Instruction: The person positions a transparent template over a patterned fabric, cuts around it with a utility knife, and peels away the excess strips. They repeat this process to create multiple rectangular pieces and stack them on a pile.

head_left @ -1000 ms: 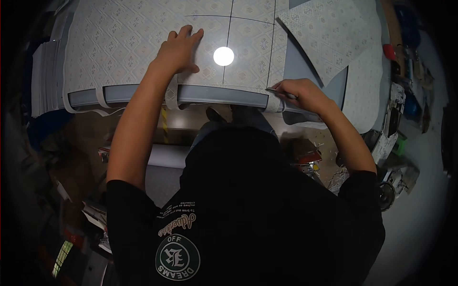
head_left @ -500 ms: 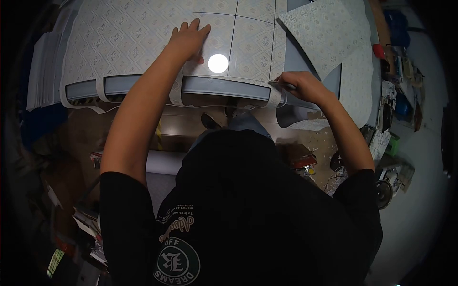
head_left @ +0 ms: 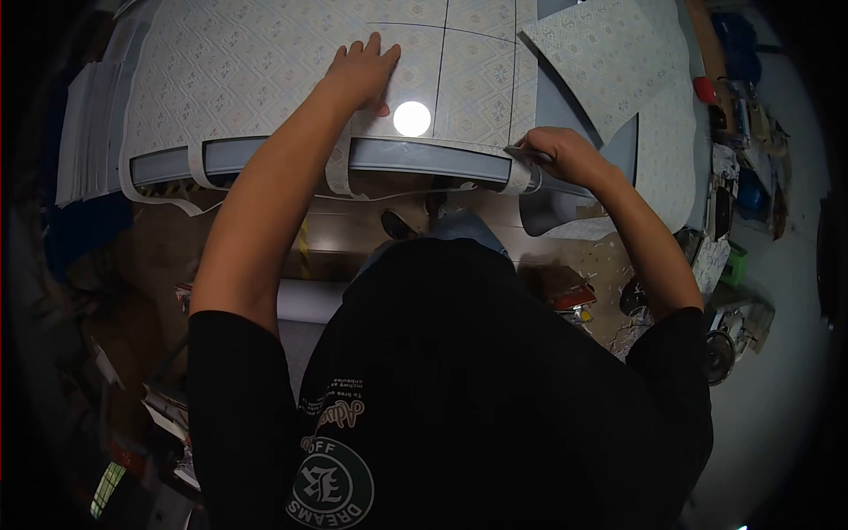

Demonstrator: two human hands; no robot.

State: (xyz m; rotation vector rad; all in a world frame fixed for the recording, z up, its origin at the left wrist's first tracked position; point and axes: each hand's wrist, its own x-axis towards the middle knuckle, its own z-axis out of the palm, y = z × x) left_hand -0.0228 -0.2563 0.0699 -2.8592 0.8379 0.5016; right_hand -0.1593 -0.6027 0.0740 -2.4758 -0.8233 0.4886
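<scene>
A pale sheet with a diamond pattern (head_left: 238, 71) covers the table, with dark straight lines across its right part. My left hand (head_left: 363, 75) lies on that sheet, fingers spread, left of a bright round reflection. At the sheet's lower right corner, my right hand (head_left: 565, 157) is closed around a slim utility knife (head_left: 521, 152). Its grey tip meets the sheet near the end of a line; most of the handle is hidden in the fingers. Below the sheet's front edge, strips (head_left: 338, 168) hang over the grey table edge (head_left: 424, 157).
A cut patterned piece (head_left: 609, 62) lies at an angle on the right of the table. Tools and bits (head_left: 742, 168) crowd the right side. Scraps (head_left: 609, 265) litter the floor, and a pale roll (head_left: 309, 300) lies under the table front.
The whole view has shifted slightly, so everything sits a little farther right. Both hands keep nearly the same places on the sheet, the right still gripping the knife.
</scene>
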